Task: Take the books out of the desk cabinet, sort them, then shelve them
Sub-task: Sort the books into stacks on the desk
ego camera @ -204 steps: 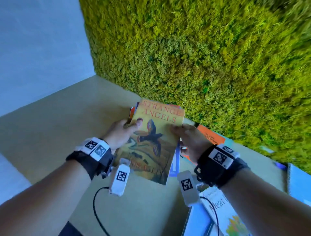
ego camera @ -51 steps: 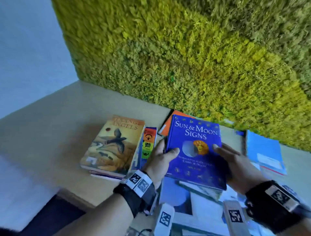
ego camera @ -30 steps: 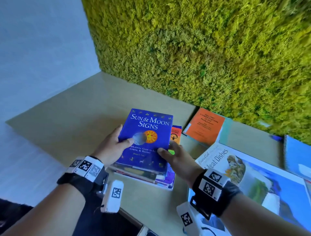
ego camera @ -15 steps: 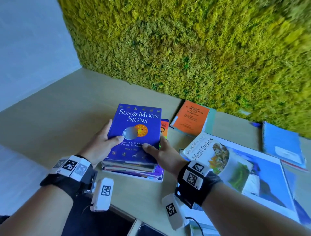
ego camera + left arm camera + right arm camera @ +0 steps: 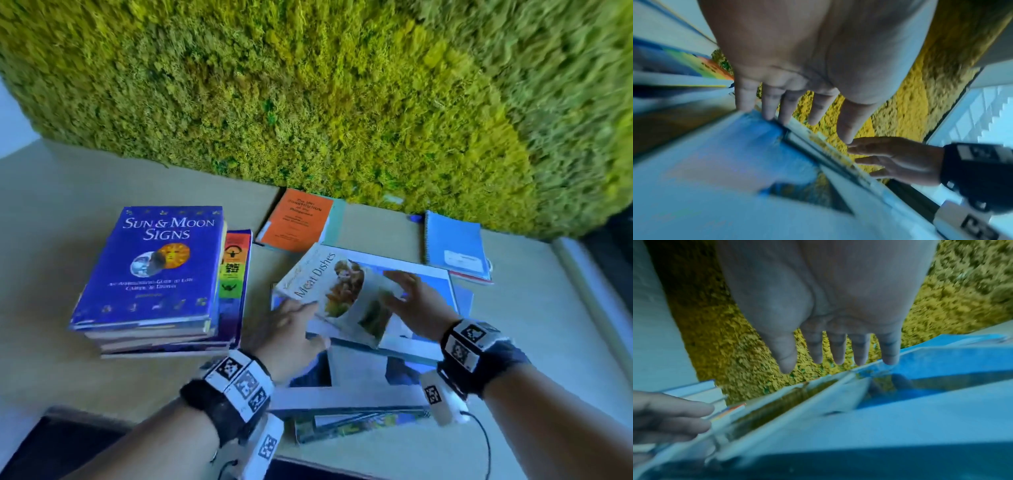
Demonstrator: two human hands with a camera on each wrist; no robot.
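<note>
A glossy, thin cookbook [image 5: 337, 291] is seen lying atop flat blue books at the table's [image 5: 51, 212] centre. The left hand [image 5: 291, 330] and right hand [image 5: 416, 303], fingers spread, are placed at its edges. A thick rectangular stack [image 5: 154, 274] is found at 9 o'clock.

A wall of yellow-green moss [image 5: 308, 102] fills the far side (thick and shaggy, brighter yellow in patches). It meets a pale wooden bench [image 5: 51, 212]. A plain pale wall [image 5: 10, 116] shows far left.
</note>
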